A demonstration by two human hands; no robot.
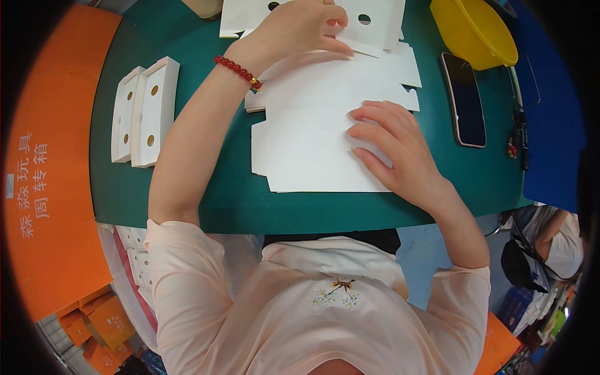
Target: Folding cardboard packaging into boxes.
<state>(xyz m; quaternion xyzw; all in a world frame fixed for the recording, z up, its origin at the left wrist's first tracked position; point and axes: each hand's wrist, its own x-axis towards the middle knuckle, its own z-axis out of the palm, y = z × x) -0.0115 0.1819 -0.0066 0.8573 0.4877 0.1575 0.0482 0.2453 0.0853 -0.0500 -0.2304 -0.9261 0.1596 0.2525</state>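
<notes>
Fingers of the left hand (307,26) curl at the near edge of the punched sheets (382,39); whether they pinch card cannot be told. The right hand (394,140) is slack, gripping nothing visible, fingers bent over the right part of the smooth white card blank (306,140). This blank lies flat mid-bench, its straight side near the front edge of the bench (234,203), notched tabs at its sides. It extends toward the person from the left fingertips, the right hand being nearer its middle; its long axis is unclear, its far end being partly hidden. Farther out, two slim white trays (156,109) with round holes stand toward the left edge, a glossy phone (464,100) toward the right, and a yellow plastic bowl (464,31) at the far right corner.
</notes>
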